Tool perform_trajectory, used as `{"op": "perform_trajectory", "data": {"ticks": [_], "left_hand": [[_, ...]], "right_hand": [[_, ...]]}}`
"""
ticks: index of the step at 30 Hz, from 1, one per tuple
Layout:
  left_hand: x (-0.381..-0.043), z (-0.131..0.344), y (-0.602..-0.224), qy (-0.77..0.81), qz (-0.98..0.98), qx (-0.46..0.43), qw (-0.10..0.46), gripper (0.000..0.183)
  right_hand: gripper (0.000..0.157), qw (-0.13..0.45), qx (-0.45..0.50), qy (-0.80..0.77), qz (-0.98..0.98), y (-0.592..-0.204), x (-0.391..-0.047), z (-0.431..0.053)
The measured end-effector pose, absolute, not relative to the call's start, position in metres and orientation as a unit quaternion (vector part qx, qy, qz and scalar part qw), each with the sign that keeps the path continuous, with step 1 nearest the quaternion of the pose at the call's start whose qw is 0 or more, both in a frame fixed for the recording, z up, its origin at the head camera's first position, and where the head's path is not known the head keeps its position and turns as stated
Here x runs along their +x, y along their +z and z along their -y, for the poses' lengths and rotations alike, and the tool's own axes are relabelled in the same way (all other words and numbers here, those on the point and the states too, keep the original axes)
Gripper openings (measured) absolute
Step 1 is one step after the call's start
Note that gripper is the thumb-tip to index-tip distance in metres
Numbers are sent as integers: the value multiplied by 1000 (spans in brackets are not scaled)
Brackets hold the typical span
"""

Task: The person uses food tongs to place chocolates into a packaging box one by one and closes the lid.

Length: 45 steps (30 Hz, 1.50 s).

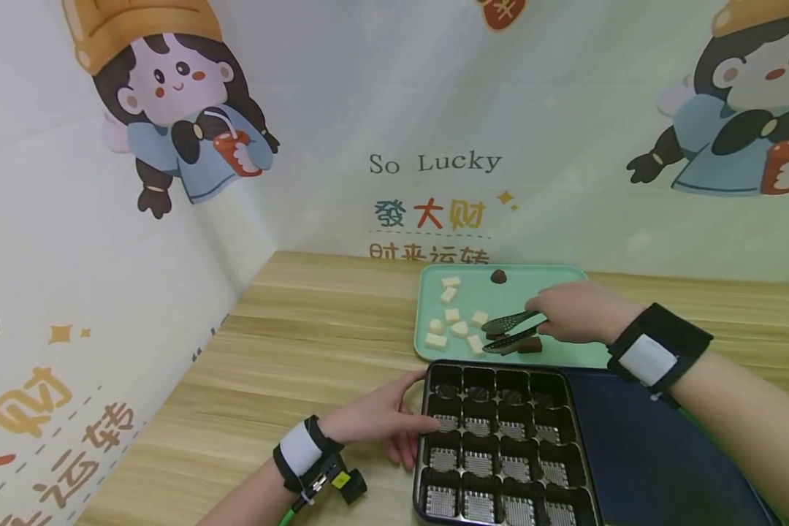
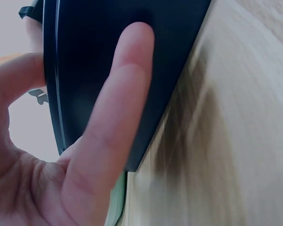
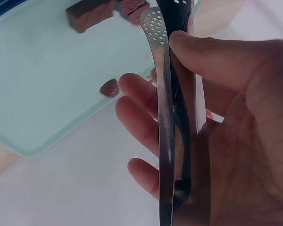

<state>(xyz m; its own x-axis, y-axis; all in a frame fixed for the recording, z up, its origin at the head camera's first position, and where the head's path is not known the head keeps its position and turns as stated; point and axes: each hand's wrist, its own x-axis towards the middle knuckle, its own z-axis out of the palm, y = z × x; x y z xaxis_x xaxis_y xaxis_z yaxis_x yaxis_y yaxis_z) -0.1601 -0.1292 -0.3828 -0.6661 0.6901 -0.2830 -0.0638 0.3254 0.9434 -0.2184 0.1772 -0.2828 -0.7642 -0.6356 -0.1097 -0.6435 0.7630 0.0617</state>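
Note:
My right hand (image 1: pixel 578 310) grips black metal tongs (image 1: pixel 508 321) with perforated tips over a mint-green tray (image 1: pixel 546 281). The tips stand apart around a dark chocolate piece, partly hidden between them. Another dark chocolate block (image 1: pixel 530 345) lies beside the tips, and a small round chocolate (image 1: pixel 498 277) sits near the tray's back edge. My left hand (image 1: pixel 381 420) holds the left side of a black compartment box (image 1: pixel 478 462), thumb over the rim and fingers along its outer wall (image 2: pixel 94 61). Dark chocolates (image 1: pixel 478 393) fill the box's back row; the front compartments show ridged bottoms.
Several white chocolate pieces (image 1: pixel 451 315) are scattered over the tray's left half. A flat navy panel (image 1: pixel 651 438) lies right of the box, under my right forearm. The wooden table (image 1: pixel 289 343) meets a printed cloth backdrop (image 1: pixel 329 146) behind the tray.

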Motion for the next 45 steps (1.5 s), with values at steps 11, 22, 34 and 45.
{"op": "perform_trajectory", "data": {"ticks": [11, 22, 34, 45], "left_hand": [[-158, 127, -383, 544, -730, 218, 351, 80], [-158, 127, -384, 544, -733, 208, 353, 79], [-159, 127, -382, 541, -732, 216, 354, 78], [-162, 135, -379, 522, -729, 237, 373, 93]], "right_hand": [[18, 87, -313, 49, -945, -285, -211, -156], [28, 104, -294, 57, -948, -288, -213, -136], [25, 60, -309, 93, -945, -285, -210, -135], [15, -1, -342, 29, -939, -255, -191, -147]]}}
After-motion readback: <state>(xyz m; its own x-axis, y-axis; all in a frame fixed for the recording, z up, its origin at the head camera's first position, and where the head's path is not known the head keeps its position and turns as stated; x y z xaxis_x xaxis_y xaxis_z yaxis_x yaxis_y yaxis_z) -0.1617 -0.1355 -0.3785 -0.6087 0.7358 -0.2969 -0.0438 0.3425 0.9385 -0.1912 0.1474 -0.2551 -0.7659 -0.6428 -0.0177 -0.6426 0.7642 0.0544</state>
